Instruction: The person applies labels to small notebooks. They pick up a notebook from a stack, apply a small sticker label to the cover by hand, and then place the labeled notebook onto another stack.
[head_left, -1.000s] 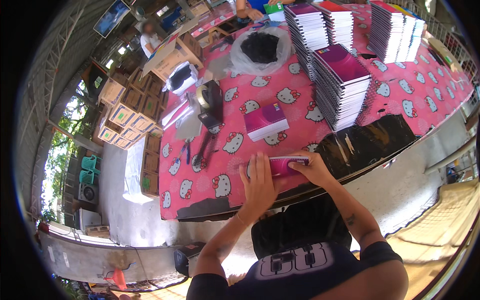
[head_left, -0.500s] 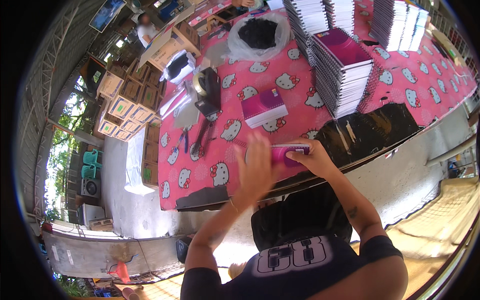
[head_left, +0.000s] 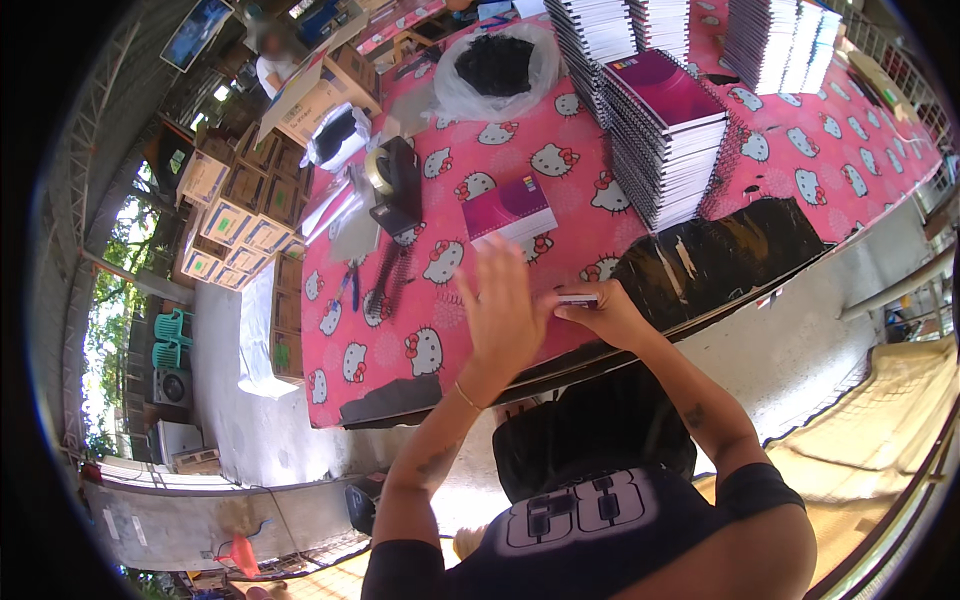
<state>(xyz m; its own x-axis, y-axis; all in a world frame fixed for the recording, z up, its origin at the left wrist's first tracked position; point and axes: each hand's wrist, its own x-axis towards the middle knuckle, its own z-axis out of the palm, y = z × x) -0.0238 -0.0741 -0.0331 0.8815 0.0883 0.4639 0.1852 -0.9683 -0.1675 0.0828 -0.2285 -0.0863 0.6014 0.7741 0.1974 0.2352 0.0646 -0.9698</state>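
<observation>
Tilted since earlier, the purple booklet (head_left: 577, 299) is pinched by right fingers (head_left: 584, 316), left fingers (head_left: 493, 268) outstretched.

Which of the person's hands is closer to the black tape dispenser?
Left. The left hand, fingers extended, is below and to the right of the black tape dispenser in the picture. The right hand, holding a purple booklet, is farther right.

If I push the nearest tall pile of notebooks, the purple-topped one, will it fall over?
The notebook pile might topple or slide apart if pushed near the top, since it's tall and narrow. It's probably heavy, being so much stacked paper. Its black coils could catch each other.
</observation>
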